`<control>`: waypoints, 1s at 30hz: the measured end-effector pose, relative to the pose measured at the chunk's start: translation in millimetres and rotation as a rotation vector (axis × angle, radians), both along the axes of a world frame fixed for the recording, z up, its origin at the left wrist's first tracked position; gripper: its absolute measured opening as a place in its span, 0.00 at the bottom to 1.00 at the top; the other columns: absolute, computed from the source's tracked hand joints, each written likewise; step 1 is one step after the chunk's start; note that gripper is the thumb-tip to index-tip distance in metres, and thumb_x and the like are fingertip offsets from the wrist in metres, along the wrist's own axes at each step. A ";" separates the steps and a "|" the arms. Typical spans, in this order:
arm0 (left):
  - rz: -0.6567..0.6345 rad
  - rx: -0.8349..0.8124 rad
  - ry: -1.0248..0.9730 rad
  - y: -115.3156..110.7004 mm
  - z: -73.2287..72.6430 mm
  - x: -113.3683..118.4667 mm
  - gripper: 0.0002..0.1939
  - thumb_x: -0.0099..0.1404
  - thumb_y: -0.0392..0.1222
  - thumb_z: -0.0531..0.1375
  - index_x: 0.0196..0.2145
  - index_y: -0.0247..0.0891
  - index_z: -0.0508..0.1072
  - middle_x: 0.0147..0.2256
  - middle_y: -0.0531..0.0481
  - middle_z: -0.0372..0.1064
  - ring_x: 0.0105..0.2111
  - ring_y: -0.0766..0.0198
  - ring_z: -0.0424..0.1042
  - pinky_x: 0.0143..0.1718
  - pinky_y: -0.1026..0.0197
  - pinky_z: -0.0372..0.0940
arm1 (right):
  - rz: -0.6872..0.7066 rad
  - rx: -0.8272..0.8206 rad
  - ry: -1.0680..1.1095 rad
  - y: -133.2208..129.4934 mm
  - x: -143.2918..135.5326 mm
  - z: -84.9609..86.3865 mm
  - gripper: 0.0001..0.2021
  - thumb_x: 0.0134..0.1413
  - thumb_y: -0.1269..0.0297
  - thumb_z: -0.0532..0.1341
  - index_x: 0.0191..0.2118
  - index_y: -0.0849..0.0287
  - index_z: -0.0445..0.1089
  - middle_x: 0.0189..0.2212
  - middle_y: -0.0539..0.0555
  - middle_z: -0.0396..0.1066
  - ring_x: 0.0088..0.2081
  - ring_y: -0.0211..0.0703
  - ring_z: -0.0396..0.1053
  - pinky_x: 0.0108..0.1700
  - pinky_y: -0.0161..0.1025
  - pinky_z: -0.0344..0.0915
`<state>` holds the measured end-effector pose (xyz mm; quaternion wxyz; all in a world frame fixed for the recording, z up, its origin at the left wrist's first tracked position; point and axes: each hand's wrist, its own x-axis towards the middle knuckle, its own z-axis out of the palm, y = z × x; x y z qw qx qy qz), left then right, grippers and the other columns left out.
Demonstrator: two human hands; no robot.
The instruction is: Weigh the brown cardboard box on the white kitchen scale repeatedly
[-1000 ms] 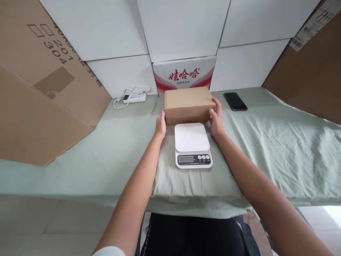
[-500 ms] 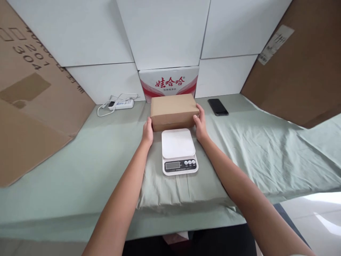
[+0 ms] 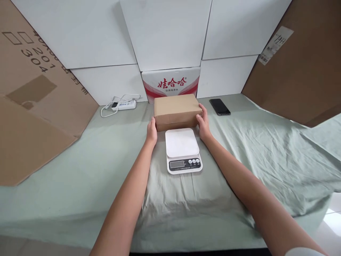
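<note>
the left cardboard panel reads 201 and 304 — the white-and-red box, 娃哈哈® and 饮用纯净水; scale print too small.

soft, fairly even light filled the view, with the strongest glare on the floor at lower right. the front of the box was darker than its top, and gentle shadows marked the green cloth. wide-angle distortion stretched the edges; fine print on the scale looked soft.

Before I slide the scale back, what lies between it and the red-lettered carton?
The brown box, just in front of the carton; head view.
</note>
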<state>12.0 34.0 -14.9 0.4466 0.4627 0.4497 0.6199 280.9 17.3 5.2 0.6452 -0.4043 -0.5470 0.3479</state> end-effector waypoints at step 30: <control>-0.014 -0.034 0.056 -8.1 5.4 0.9 0.41 0.71 0.80 0.52 0.53 0.40 0.81 0.57 0.38 0.83 0.63 0.47 0.79 0.63 0.51 0.74 | 0.042 -0.060 0.037 -9.8 -3.4 6.3 0.48 0.55 0.31 0.67 0.76 0.42 0.55 0.82 0.53 0.55 0.82 0.62 0.52 0.86 0.63 0.46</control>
